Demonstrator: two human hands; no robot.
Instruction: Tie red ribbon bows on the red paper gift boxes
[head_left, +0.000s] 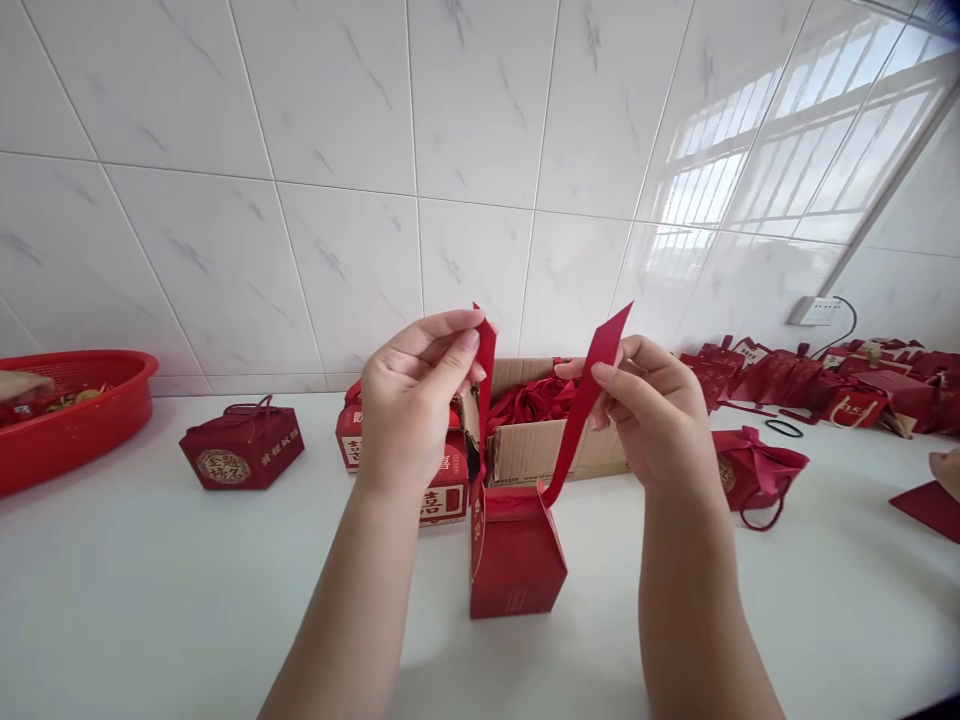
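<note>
A small dark red gift box point(519, 565) stands upright on the white table, its top drawn together. A red ribbon point(576, 430) runs out of the two sides of its top. Above the box to the left, my left hand point(424, 375) pinches one ribbon end between thumb and fingers. My right hand point(652, 395) pinches the other end, which sticks up past the fingers with a slanted tip. Both ends are held up and apart. Behind the box, a cardboard carton point(559, 455) holds a heap of red ribbons point(529, 400), partly hidden by my hands.
Red-and-white boxes point(442, 500) stand behind my left hand. A dark red handled box point(244, 445) sits left, near a red plastic basket point(75, 430). To the right are a bow-tied box point(757, 470), many red bags point(847, 385) and part of another person's hand point(946, 470).
</note>
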